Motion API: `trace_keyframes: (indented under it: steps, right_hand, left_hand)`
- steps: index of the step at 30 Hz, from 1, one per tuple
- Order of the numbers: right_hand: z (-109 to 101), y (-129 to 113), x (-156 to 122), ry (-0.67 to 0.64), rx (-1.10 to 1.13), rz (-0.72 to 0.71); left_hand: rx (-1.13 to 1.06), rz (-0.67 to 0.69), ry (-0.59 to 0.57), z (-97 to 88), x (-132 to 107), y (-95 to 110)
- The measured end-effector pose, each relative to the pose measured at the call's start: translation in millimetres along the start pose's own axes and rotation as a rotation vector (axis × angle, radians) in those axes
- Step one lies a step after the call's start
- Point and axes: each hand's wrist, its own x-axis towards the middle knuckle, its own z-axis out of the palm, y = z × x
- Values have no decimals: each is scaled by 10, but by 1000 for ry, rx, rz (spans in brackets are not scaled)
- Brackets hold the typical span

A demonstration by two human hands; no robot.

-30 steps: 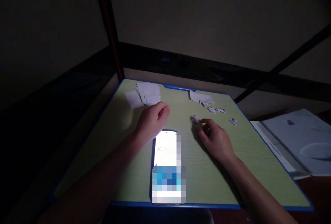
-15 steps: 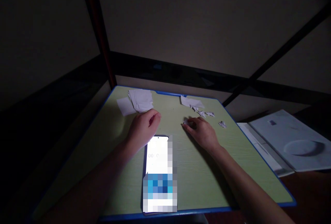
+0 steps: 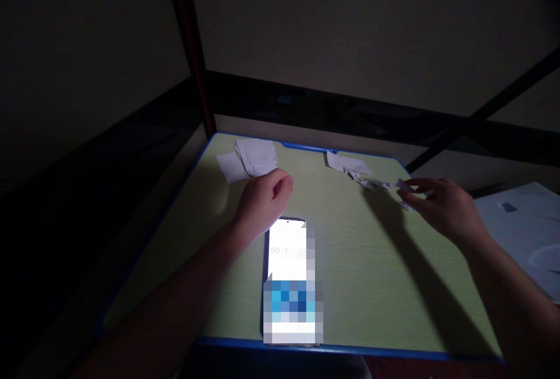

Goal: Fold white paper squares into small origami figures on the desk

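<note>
The table point(image 3: 350, 297) spreads out in front of you, and the phone point(image 3: 286, 262) lies on it at the near edge, long side pointing away from you. Your left hand point(image 3: 265, 198) is by the phone's far end, fingers curled in loosely with nothing showing in them. Your right hand point(image 3: 450, 210) is out over the table's right side, thumb and fingers pinching a folded scrap point(image 3: 401, 185) of paper at their tips. The paper stack point(image 3: 259, 156) sits at the far left, just beyond your left hand, with a loose sheet point(image 3: 228, 168) poking out beside it. Another sheet point(image 3: 350, 163) lies at the far right. From it a row of twisted paper bits point(image 3: 367, 184) runs toward your right fingertips, so the row lies to their left. Your right hand is much the nearer one. A crumpled piece point(image 3: 406, 206) is just on your side of the pinched scrap; in this dim light, you can't be sure of that scrap's long axis.
</note>
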Motion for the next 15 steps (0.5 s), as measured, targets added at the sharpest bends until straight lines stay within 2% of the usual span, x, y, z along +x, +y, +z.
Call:
trace_keyframes:
  steps: [2,4,9,12,15]
  right_hand:
    - [9,74,19,-107,-12,0]
    - [28,102,13,-151,-14,9]
    - [-22,215,47,-134,66,112]
    - [-54,400,123,-82,91,177]
    - [-47,624,181,-41,134,198]
  left_hand:
    - [-1,-3,2,3,3,-7]
    - [-2,-6,3,7,4,-14]
    - [7,-3,12,20,3,-29]
    - [33,-28,61,-12,34,-60]
    - [68,-123,145,-136,116,-145]
